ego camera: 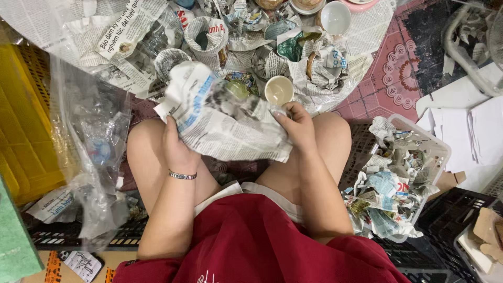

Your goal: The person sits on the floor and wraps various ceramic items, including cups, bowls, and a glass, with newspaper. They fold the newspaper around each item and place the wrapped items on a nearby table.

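A crumpled sheet of newspaper (225, 123) lies over my knees, bunched around something I cannot make out. My left hand (178, 149), with a metal bracelet on its wrist, grips the sheet's left side from below. My right hand (296, 126) pinches the right edge of the same sheet. Just beyond the sheet a small cream cup (279, 90) stands on the floor, close to my right fingers.
Newspaper-wrapped cups (207, 34) and a white bowl (335, 17) lie ahead on spread newspaper. A white basket (419, 152) of paper-wrapped pieces stands at my right. Clear plastic bags (91, 131) and a yellow crate (21, 120) are at my left. A phone (81, 260) lies bottom left.
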